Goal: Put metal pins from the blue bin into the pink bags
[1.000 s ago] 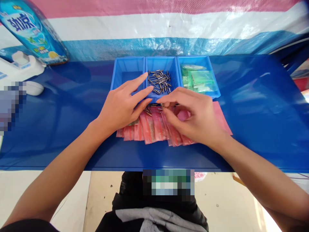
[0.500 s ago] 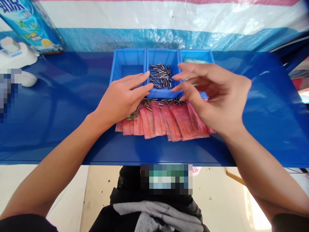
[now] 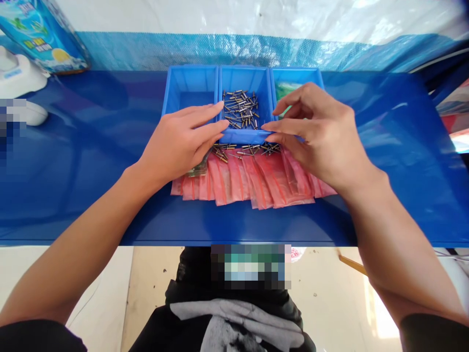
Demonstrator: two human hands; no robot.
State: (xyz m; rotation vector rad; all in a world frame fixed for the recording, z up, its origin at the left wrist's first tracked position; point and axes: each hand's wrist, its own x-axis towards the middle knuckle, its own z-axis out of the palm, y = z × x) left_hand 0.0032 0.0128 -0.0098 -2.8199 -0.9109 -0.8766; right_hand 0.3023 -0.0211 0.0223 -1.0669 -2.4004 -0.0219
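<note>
Several metal pop rivets (image 3: 242,108) lie in the middle blue bin (image 3: 237,137). More rivets (image 3: 250,149) are strewn in front of that bin, at the upper ends of a row of pink zip bags (image 3: 234,181). My left hand (image 3: 186,137) is open, its fingers stretched toward the bin's left front edge. At the bin's right front corner, my right hand (image 3: 315,132) has its fingertips at the rim, bent and apart, with nothing visible between them. Below my left hand, a small clear packet (image 3: 198,170) is partly covered.
Left of the middle bin stands another blue bin (image 3: 192,80), and on the right a third bin (image 3: 296,74) holds green-tinted packets. A white mouse (image 3: 32,113), a white device (image 3: 22,76) and a blue detergent pack (image 3: 44,41) are at the table's far left.
My right hand has turned and lowered its fingertips to the bin's right front corner. My left hand keeps its place by the bin. The whole view has shifted slightly.
</note>
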